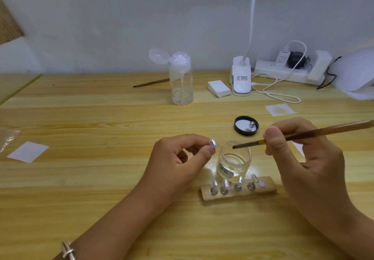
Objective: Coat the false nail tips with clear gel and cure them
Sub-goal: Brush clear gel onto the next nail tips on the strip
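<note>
My left hand (182, 158) pinches a clear false nail tip (213, 143) between thumb and forefinger, just left of an open glass jar of clear gel (233, 161). My right hand (299, 154) grips a brown brush (303, 133); its bristle tip hovers over the jar's mouth. In front of the jar lies a wooden holder (238, 189) with several nail tips standing on metal studs. The jar's black lid (246, 126) lies behind, with two metal studs in it.
A clear pump bottle (181, 77) stands at the back centre with a second brush (150, 82) beside it. A stack of white pads (219, 88), a clip lamp (240, 77), a power strip (287, 71) and a white curing lamp (358, 73) line the back right. Paper squares lie left (28, 151) and right (280, 110).
</note>
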